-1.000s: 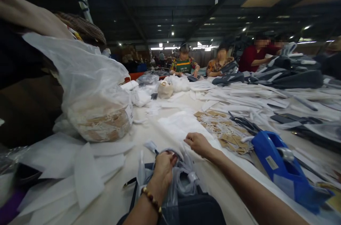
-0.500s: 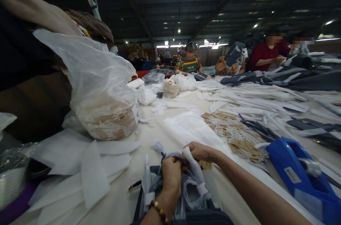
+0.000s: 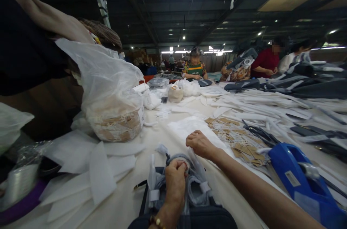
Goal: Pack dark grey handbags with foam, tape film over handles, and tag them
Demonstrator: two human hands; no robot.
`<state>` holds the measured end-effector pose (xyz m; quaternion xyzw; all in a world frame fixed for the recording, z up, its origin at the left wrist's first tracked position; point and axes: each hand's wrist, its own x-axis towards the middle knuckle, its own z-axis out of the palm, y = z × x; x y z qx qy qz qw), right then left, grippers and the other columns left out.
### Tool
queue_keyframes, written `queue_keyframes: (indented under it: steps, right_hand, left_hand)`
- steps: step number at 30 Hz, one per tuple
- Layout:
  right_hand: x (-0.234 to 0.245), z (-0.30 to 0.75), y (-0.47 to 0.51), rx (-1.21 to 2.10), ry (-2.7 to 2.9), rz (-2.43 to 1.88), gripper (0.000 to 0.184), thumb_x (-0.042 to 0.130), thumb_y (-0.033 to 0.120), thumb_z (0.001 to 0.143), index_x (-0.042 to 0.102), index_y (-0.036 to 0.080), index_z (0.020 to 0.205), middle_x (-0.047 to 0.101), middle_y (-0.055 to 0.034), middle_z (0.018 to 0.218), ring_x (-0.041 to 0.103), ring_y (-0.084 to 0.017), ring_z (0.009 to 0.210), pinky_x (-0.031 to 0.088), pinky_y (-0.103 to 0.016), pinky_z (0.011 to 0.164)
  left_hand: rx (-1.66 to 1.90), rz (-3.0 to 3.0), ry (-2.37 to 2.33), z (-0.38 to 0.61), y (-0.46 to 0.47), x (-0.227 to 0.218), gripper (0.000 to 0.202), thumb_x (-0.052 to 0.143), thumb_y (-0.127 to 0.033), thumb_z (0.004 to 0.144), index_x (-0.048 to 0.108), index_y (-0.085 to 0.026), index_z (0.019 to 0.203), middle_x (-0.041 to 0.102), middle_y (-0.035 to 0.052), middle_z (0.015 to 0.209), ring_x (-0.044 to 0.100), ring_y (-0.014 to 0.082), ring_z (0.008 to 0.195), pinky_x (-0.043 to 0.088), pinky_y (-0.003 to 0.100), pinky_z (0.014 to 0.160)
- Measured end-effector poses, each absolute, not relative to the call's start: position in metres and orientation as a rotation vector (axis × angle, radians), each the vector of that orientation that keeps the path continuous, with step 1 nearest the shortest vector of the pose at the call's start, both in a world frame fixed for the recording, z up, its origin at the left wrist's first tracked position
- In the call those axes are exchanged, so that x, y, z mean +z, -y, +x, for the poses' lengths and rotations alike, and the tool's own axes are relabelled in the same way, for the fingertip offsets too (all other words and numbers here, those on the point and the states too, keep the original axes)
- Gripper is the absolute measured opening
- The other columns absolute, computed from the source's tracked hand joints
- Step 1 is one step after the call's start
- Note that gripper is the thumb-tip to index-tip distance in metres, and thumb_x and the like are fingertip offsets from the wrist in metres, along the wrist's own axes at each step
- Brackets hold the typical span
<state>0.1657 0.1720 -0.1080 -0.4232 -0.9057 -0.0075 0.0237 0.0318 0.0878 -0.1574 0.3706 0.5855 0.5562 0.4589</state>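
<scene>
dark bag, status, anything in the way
Left hand at wrapped handle on dark bag. Right hand raised nearby, hold unclear. Blue tape dispenser right of bag, clear.

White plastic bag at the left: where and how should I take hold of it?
Pinch the plastic bag by its slack upper film, probably from the right and above: brown pieces fill its rounded bottom, and a person's arm crowds its upper left.
</scene>
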Motion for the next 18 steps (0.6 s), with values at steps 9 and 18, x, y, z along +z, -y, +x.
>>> queue_keyframes:
  steps: [9,18]
  right_hand:
    - [-0.066,0.126,-0.153,-0.244,2.966,-1.081,0.019,0.049,0.008,0.086,0.066,0.012,0.078,0.065,-0.0116,0.093,0.056,-0.021,0.091,0.036,-0.034,0.081]
    - [-0.074,0.142,-0.076,0.2,2.599,-1.541,0.024,0.044,-0.001,0.079,0.062,0.008,0.094,0.066,-0.018,0.091,0.06,-0.027,0.087,0.041,-0.037,0.073]
  left_hand:
    - [1.407,0.967,-1.329,0.03,-0.085,-0.159,0.017,0.063,-0.03,0.061,0.067,-0.015,0.067,0.065,0.0038,0.065,0.055,0.0163,0.062,0.042,0.026,0.057]
    - [1.428,0.966,-1.166,0.025,-0.077,-0.154,0.02,0.065,-0.036,0.062,0.062,-0.016,0.061,0.059,0.0003,0.06,0.051,0.0143,0.063,0.04,0.024,0.064]
